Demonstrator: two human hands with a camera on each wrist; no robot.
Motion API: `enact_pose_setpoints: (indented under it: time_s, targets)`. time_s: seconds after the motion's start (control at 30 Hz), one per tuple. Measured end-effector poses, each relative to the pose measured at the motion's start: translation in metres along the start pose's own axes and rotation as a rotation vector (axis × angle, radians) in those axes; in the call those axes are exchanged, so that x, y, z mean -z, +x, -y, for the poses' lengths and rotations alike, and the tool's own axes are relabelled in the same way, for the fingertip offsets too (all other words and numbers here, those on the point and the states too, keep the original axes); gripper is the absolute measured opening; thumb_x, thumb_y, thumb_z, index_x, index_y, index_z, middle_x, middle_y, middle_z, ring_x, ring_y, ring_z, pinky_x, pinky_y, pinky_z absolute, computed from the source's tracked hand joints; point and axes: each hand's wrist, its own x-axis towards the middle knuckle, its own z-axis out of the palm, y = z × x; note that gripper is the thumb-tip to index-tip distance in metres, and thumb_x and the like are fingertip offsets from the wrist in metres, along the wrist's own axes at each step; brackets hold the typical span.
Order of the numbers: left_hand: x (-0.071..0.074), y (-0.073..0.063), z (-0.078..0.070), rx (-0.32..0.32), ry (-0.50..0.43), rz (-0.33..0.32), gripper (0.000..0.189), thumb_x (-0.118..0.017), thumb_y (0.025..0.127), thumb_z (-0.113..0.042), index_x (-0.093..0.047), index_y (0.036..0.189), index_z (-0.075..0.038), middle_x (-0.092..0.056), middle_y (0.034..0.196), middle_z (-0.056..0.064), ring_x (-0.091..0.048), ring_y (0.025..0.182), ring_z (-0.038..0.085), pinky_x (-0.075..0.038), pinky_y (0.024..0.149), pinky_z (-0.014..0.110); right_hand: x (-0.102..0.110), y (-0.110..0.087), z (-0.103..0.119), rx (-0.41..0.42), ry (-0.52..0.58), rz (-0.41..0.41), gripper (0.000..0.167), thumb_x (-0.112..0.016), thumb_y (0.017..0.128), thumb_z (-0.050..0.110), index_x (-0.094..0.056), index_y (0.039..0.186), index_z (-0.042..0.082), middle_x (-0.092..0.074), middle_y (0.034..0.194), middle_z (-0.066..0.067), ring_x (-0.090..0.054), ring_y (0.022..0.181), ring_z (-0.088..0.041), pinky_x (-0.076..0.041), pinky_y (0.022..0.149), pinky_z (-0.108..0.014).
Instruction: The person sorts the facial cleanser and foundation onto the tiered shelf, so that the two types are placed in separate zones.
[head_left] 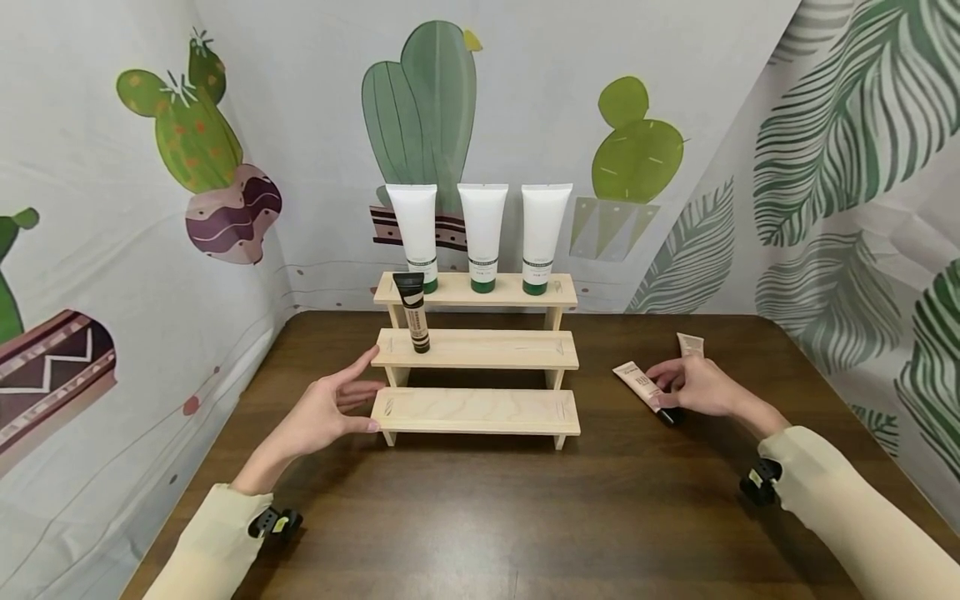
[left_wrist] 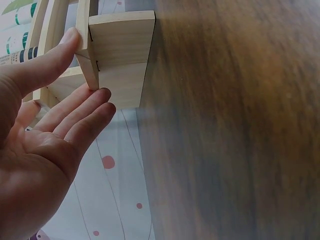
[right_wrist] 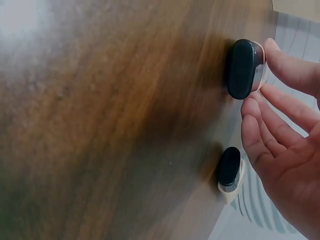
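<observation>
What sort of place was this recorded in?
Probably an indoor corner staged for tabletop recording: a white cactus-and-leaf-printed backdrop hangs behind a dark brown wood-grain table, which bears a pale three-tier wooden stand displaying upright tubes.

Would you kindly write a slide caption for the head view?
Left hand touches a three-tier wooden display stand; right hand grips a BB-marked tube.

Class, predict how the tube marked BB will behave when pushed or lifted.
The BB tube probably won't roll readily: its black cap is oval. It should be light, being slim, and may squash near its flattened end.
</observation>
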Motion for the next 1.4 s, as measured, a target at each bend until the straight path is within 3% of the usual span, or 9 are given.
enact_pose_setpoints:
  time_s: [0.53,0.83,1.07,1.4]
  targets:
    - [-0.0004,-0.0009,0.0013,0.008,-0.006,0.003,0.114,-0.090,0.079,0.007,-0.027,0.169,-0.024,-0.066,0.136,0.023,-0.065,0.124,0.042,-0.051,0.105,0.057,-0.0014,-0.0071,0.0055,0.010,0.050,0.069,0.046,-0.093,0.081,0.016,-0.074,0.118,-0.004,-0.074,0.094,-0.003,-0.064,0.079,-0.016,-0.050,0.063,-0.025]
    - [-0.0003,-0.0003,0.0009,0.005,-0.004,0.002,0.114,-0.090,0.078,0.007,-0.028,0.169,-0.023,-0.067,0.136,0.023,-0.065,0.124,0.042,-0.051,0.106,0.057,0.0006,-0.0076,0.0047,0.040,0.072,0.091,0.035,-0.085,0.090,0.012,-0.074,0.118,-0.007,-0.075,0.093,-0.002,-0.069,0.082,-0.016,-0.056,0.069,-0.024]
    - [-0.0003,-0.0008,0.0017,0.003,0.000,-0.001,0.113,-0.090,0.079,0.007,-0.028,0.169,-0.023,-0.066,0.136,0.023,-0.065,0.124,0.042,-0.052,0.105,0.056,0.0047,-0.0038,0.0055,0.057,0.151,0.155,0.034,-0.082,0.089,-0.001,-0.069,0.118,-0.015,-0.073,0.095,-0.009,-0.069,0.082,-0.021,-0.054,0.063,-0.022]
    - [0.0003,-0.0005,0.0017,0.004,0.004,-0.003,0.113,-0.090,0.079,0.006,-0.028,0.169,-0.024,-0.068,0.134,0.022,-0.065,0.123,0.042,-0.053,0.105,0.051,0.0055,-0.0017,0.0066,0.045,0.161,0.172,0.041,-0.086,0.085,0.001,-0.069,0.118,-0.016,-0.071,0.091,-0.007,-0.067,0.078,-0.018,-0.054,0.061,-0.023]
